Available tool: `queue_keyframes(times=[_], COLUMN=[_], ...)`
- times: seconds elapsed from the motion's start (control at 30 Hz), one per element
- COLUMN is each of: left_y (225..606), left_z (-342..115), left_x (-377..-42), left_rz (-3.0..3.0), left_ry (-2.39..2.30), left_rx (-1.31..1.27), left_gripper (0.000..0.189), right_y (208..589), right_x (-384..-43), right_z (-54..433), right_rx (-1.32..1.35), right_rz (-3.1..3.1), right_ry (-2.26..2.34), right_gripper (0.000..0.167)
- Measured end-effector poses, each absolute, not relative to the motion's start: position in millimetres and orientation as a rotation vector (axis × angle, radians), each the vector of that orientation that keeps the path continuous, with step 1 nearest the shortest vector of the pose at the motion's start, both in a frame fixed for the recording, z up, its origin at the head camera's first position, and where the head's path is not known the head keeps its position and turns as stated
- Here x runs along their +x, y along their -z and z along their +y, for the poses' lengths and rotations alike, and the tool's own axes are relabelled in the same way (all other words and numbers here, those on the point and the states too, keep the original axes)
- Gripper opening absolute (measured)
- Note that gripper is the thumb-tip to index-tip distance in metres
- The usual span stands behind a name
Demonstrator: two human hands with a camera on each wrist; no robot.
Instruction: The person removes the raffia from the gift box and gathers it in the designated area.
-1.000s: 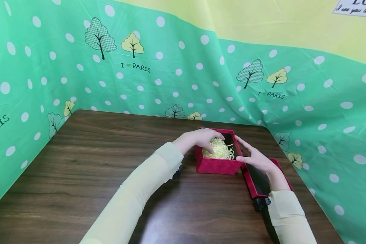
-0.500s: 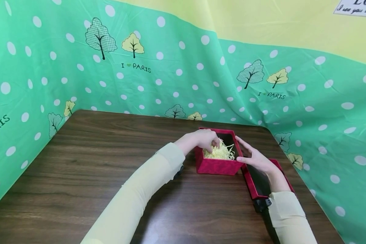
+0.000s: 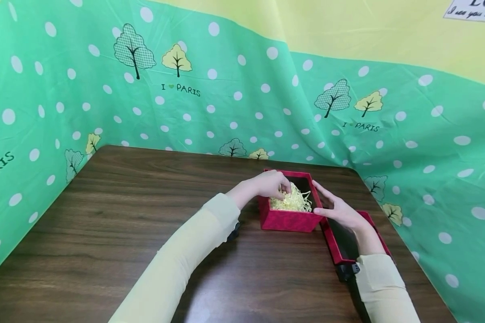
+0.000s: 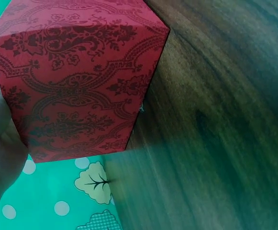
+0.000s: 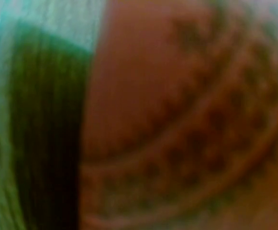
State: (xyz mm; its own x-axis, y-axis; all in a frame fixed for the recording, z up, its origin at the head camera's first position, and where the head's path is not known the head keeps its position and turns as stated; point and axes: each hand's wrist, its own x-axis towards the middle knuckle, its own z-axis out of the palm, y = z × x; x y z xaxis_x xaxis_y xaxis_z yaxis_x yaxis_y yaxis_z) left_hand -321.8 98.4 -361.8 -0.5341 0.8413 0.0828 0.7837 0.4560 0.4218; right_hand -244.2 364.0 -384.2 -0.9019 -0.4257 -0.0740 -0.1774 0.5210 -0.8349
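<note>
A red patterned box [image 3: 288, 221] stands on the table with its top uncovered, holding pale yellow shredded paper [image 3: 291, 202]. My left hand [image 3: 269, 185] reaches over the box's left side, its curled fingers in the shredded paper; the fingertips are partly hidden. My right hand [image 3: 342, 212] rests against the right side of the box, with thumb and fingers extended and spread. In the left wrist view, the box's patterned outer wall [image 4: 76, 91] is large, with part of my left hand [image 4: 2, 148] at the left edge. Only a blurred red patterned surface [image 5: 186, 115] fills most of the right wrist view.
A red box lid [image 3: 341, 240] with a dark inside lies right of the box, under my right hand and wrist. The dark wood table [image 3: 125, 224] extends to the left and front. A green dotted cloth [image 3: 226, 89] hangs behind and along the sides.
The left hand's fingers, spread over the shredded paper a second ago, have curled down into it. The right hand and the box stay in place.
</note>
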Motion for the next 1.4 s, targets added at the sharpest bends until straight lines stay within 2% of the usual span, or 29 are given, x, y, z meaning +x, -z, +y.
queue_keyframes(times=[0.67,1.07,1.4], left_y=[362,341,320], left_z=[87,82,78], left_x=[-314,-302,-292], left_rz=[2.655,2.647,2.701], left_ry=[-1.146,-1.427,-1.559], left_rx=[1.389,1.172,1.138], left_gripper=[0.017,0.016,0.018], right_y=[385,382,385], right_x=[-244,-243,-245], right_z=[364,363,364], right_rx=[-0.479,-0.478,-0.534], right_rz=[2.467,2.476,2.457], right_ry=[1.353,1.329,1.389], right_gripper=[0.082,0.085,0.084])
